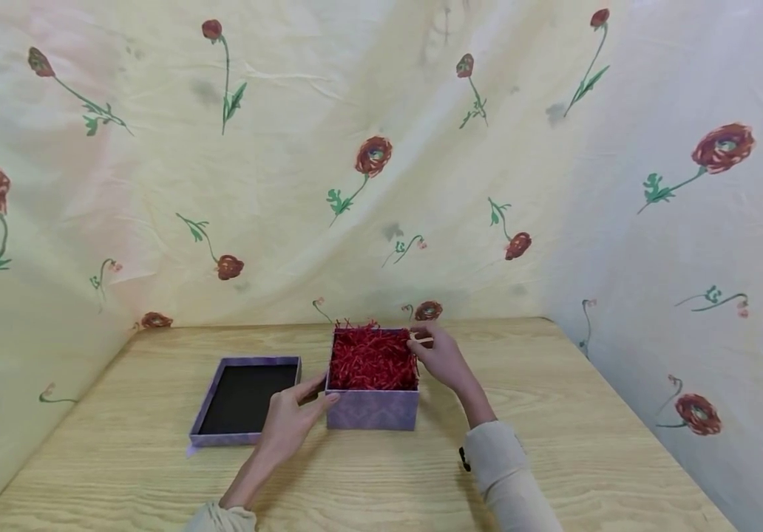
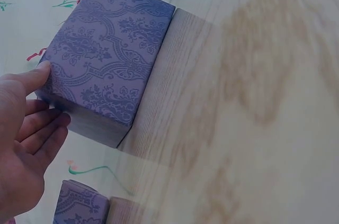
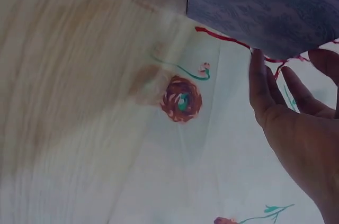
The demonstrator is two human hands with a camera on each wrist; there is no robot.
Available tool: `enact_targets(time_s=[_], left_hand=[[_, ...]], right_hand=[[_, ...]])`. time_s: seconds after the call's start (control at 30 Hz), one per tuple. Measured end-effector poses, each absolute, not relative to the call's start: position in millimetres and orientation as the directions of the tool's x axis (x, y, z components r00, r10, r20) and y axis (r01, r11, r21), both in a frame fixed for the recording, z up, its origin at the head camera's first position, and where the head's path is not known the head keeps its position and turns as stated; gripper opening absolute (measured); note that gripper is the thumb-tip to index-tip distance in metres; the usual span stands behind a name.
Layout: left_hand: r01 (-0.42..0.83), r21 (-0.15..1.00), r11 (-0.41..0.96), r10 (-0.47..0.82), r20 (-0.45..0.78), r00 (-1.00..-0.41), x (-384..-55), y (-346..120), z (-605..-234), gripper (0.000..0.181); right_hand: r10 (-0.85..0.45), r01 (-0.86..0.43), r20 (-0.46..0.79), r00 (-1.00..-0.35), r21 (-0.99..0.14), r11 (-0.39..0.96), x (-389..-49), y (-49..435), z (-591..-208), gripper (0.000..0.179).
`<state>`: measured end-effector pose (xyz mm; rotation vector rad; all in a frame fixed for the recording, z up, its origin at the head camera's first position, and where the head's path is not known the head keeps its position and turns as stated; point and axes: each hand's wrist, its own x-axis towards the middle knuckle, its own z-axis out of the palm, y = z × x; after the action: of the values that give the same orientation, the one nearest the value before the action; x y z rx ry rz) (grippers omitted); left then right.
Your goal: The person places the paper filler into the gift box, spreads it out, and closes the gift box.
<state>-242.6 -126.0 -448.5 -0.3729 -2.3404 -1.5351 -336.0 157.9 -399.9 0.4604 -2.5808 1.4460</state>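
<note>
A purple patterned gift box (image 1: 372,410) stands on the table, filled with red shredded paper (image 1: 373,360). My left hand (image 1: 288,421) holds its near left corner. In the left wrist view, the thumb of that hand (image 2: 24,144) lies on the box's front wall (image 2: 106,49) and the fingers are against the side. At the far right rim is my right hand (image 1: 443,357), its fingers loosely bent and spread. In the right wrist view, its fingertips (image 3: 258,57) are by the box edge, near loose red strands (image 3: 222,37); whether they touch the paper is unclear.
Left of the box lies its purple lid (image 1: 225,439), black inside facing up, partly behind the left forearm. Pale cloth (image 1: 302,222) printed with red flowers hangs behind and beside the wooden table (image 1: 381,480).
</note>
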Motion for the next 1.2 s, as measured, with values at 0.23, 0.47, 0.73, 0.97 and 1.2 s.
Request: enact_targets(time_s=[0.23, 0.47, 0.73, 0.97, 1.2], left_hand=[[0.379, 0.843, 0.382, 0.049, 0.391, -0.919, -242.9, -124.6, -448.7, 0.051], [0.373, 0.845, 0.385, 0.047, 0.385, -0.922, -242.6, -124.7, -447.8, 0.051], [0.362, 0.85, 0.382, 0.045, 0.375, -0.926, -241.2, -125.8, -445.7, 0.052], [0.36, 0.851, 0.383, 0.04, 0.374, -0.926, -241.2, -126.5, -444.6, 0.053], [0.363, 0.852, 0.377, 0.047, 0.373, -0.926, -242.0, -125.4, -447.3, 0.052]], right_hand=[[-0.183, -0.414, 0.376, -0.908, -0.749, 0.517, -333.2, 148.9, -394.1, 0.023], [-0.249, -0.451, 0.383, -0.889, -0.649, 0.613, -329.4, 139.1, -378.6, 0.02], [-0.359, -0.471, 0.312, -0.88, -0.466, 0.749, -326.2, 119.8, -366.6, 0.02], [-0.385, -0.433, 0.199, -0.901, -0.363, 0.825, -322.8, 94.7, -359.3, 0.014], [-0.382, -0.381, 0.075, -0.921, -0.376, 0.845, -323.2, 79.1, -368.1, 0.024]])
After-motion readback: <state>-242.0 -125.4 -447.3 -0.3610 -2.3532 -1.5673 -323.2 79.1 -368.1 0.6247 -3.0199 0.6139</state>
